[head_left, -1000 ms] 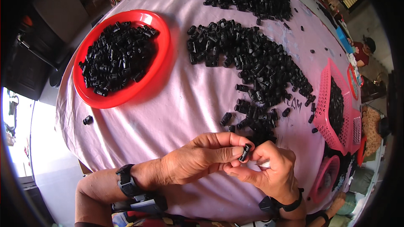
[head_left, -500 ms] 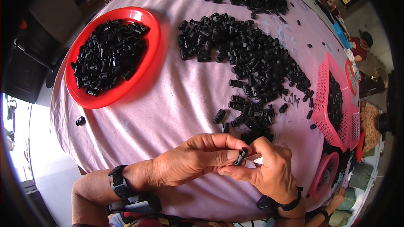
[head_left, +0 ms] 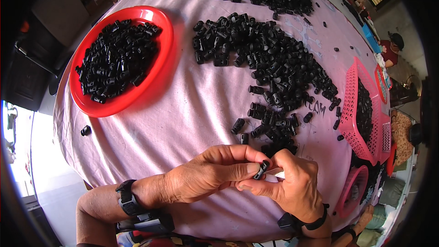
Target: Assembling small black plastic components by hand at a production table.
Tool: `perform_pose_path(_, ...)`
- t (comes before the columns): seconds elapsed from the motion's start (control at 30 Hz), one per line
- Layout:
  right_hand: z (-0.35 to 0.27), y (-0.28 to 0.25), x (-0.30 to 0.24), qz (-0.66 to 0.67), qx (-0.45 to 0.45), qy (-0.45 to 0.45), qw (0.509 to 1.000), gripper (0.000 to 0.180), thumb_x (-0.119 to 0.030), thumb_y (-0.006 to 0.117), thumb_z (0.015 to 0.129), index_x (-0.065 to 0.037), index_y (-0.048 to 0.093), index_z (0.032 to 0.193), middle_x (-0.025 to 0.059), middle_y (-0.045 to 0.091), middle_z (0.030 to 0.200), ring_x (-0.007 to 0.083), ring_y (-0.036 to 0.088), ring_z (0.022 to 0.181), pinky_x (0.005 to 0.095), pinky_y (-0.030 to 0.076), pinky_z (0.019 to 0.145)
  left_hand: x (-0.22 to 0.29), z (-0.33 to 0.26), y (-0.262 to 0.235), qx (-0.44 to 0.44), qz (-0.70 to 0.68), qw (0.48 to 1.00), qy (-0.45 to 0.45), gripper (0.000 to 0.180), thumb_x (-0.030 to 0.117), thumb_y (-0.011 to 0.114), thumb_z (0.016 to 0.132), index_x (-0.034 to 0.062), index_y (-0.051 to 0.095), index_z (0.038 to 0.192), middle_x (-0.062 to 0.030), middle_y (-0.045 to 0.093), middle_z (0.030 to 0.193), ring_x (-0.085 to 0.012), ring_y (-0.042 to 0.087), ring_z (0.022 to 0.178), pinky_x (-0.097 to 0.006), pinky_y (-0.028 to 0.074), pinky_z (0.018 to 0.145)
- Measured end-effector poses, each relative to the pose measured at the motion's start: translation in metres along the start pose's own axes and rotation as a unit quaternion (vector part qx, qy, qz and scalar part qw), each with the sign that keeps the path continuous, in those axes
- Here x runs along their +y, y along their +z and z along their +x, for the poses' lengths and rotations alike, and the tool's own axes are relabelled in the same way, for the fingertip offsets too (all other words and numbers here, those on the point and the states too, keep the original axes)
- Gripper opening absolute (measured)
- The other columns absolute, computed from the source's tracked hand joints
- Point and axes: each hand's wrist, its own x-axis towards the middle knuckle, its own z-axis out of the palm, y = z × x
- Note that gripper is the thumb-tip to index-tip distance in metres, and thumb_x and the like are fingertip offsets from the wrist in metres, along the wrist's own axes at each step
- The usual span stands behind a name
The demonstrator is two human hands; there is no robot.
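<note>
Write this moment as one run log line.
left hand: pinches small black plastic part | right hand: pinches same part | nearby: loose black parts pile

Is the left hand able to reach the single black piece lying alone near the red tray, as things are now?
Probably yes. The lone black piece lies on bare cloth with nothing around it, but the left hand is pinching a small black part together with the right hand.

You have no packages, labels, signs or screens clearly in front of you. The only writing is a few dark handwritten marks on the pale pink tablecloth, just right of the loose black pieces and left of the pink mesh basket.
</note>
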Motion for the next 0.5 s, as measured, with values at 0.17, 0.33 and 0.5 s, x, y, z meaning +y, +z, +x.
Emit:
perform_pose_path(0.17,-0.0001,0.0021,0.0009,0.007,0.006,-0.007,1.0,0.056,-0.05,0.083,0.064,-0.005,0.05,0.069,0.0083,0.062,0.06,0.0228,0.064,0.052,0.032,0.05,0.048,-0.0039,0.0007,-0.0019,0.003,0.016,1.0,0.016,0.024,0.01,0.055,0.097,0.0059,0.056,0.121,0.0008,0.061,0.106,-0.0049,0.054,0.088,-0.019,0.044,0.076)
perform_pose_path(0.33,0.0011,0.0018,0.0017,-0.003,0.0,-0.022,1.0,0.056,-0.051,0.082,0.064,-0.006,0.05,0.068,0.0075,0.06,0.058,0.0234,0.062,0.05,0.0324,0.049,0.046,-0.0033,0.0007,-0.0013,0.005,0.019,1.0,0.013,0.024,0.01,0.055,0.097,0.0057,0.056,0.12,0.0018,0.06,0.102,-0.0044,0.054,0.086,-0.019,0.044,0.075)
perform_pose_path(0.5,-0.0009,0.0026,0.0048,0.002,0.002,-0.034,0.999,0.055,-0.051,0.082,0.065,-0.006,0.05,0.068,0.0075,0.06,0.058,0.0238,0.063,0.05,0.0324,0.049,0.046,-0.0022,-0.0005,-0.0018,-0.008,0.028,0.999,0.015,0.024,0.011,0.055,0.097,0.0054,0.055,0.12,0.002,0.06,0.101,-0.0041,0.053,0.085,-0.018,0.044,0.074)
